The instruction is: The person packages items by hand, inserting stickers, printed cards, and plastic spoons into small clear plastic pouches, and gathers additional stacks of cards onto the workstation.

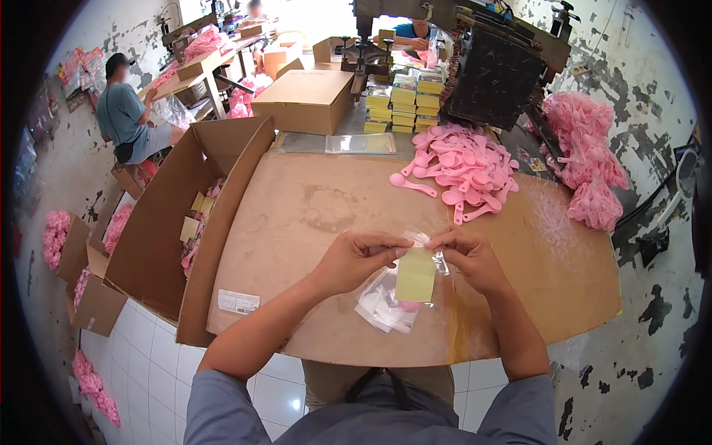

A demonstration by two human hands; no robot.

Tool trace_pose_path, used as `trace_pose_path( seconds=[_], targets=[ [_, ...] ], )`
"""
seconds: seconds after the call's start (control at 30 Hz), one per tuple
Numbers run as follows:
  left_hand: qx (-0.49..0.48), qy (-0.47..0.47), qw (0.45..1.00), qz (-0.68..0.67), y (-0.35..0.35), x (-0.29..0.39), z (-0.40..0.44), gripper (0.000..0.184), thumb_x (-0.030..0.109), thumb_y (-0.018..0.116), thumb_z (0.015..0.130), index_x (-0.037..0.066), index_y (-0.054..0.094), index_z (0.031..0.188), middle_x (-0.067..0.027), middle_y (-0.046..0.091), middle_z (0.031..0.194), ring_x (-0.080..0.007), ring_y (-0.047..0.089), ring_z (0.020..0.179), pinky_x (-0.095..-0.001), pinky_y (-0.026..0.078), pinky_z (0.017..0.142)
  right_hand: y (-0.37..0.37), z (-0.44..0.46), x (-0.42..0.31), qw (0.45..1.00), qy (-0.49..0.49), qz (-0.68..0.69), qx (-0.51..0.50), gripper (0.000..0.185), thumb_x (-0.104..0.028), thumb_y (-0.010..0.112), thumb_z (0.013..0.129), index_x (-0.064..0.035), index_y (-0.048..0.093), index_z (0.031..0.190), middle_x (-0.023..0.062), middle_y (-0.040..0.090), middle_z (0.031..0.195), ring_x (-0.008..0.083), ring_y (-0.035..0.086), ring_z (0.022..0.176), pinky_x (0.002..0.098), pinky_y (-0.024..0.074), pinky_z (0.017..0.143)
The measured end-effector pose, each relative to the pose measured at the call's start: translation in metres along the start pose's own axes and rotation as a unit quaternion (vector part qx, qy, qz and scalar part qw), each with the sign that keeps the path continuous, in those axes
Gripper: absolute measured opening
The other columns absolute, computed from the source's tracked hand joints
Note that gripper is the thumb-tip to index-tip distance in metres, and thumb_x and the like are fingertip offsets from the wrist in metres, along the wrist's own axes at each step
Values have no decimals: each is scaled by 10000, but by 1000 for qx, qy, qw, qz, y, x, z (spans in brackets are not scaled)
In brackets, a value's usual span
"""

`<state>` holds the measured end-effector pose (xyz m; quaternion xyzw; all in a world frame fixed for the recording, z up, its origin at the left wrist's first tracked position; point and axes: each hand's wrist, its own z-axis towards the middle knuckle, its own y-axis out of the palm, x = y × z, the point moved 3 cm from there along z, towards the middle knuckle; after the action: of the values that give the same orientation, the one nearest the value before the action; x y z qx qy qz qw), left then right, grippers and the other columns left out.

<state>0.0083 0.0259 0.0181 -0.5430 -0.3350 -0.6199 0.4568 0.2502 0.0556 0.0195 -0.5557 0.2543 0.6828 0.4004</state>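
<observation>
Between my two hands is a small clear bag with a yellow-green card [416, 276] inside it. My left hand [363, 258] pinches the bag's top left edge between thumb and fingers. At the top right edge, my right hand [467, 256] closes on the same bag. Just below and to the left, a loose stack of clear plastic bags [386, 305] lies on the cardboard sheet [297, 259]. Something pink shows faintly at the card's lower edge. Beyond my hands lies a heap of pink spoons [467, 167], with one spoon [413, 185] lying apart at its left.
An open carton [200, 267] with cards and pink items stands left. Behind are a closed box [304, 96], stacked card bundles [404, 96] and a dark machine [493, 81]. Pink bagged spoons [586, 148] hang at right. A person [126, 111] sits back left; others are farther back.
</observation>
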Motion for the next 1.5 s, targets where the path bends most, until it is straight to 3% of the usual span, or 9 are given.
trace_pose_path(
  seconds=[0.17, 0.47, 0.67, 0.87, 1.33, 1.5],
  targets=[
    [-7, -14, 1000, 11, -2, -3, 1, 230, 50, 695, 990, 29, 764, 1208, -63, 772, 1106, -90, 712, 925, -272, 613, 841, -2, -1, 1, 1000, 20, -13, 2, 246, 18, 647, 953, -15, 769, 1164, 51, 661, 1116, 117, 636, 956, 261, 524, 849],
    [-28, -1, 997, -78, -4, -8, 3, 253, 101, 580, 1059, -7, 752, 1210, -109, 758, 1163, -164, 714, 1038, -335, 616, 919, -6, 1, 4, 999, 31, 9, -11, 196, -68, 673, 988, -18, 778, 1146, 42, 672, 1104, 109, 628, 930, 254, 510, 808],
    [-17, -45, 998, -35, -3, -12, 5, 279, 179, 614, 1064, -14, 742, 1219, -113, 767, 1142, -159, 723, 1031, -326, 631, 878, 3, 1, -1, 999, 38, -22, 1, 173, -51, 712, 973, -17, 771, 1133, 23, 674, 1057, 82, 626, 931, 244, 500, 784],
    [-18, -48, 998, -24, -1, -17, 5, 241, 118, 689, 1015, -6, 745, 1214, -94, 772, 1116, -120, 728, 975, -288, 634, 842, 0, 1, 2, 998, 47, -46, -3, 175, -44, 709, 974, -15, 769, 1135, 4, 675, 1025, 73, 625, 921, 236, 494, 767],
    [-18, -56, 997, -41, 1, -13, 4, 244, 106, 702, 1005, -13, 741, 1215, -85, 784, 1045, -91, 730, 917, -267, 624, 822, -1, 0, 2, 997, 35, -75, -6, 163, -28, 695, 981, -16, 770, 1125, -4, 657, 987, 49, 588, 854, 223, 466, 725],
    [-9, -48, 998, -25, -1, -11, 4, 241, 107, 699, 1008, -5, 744, 1217, -75, 785, 1058, -92, 730, 922, -265, 618, 836, 1, 1, 9, 999, 20, -46, -4, 260, -35, 695, 981, 4, 699, 1238, 19, 656, 1040, 73, 612, 900, 241, 500, 769]
  ],
)
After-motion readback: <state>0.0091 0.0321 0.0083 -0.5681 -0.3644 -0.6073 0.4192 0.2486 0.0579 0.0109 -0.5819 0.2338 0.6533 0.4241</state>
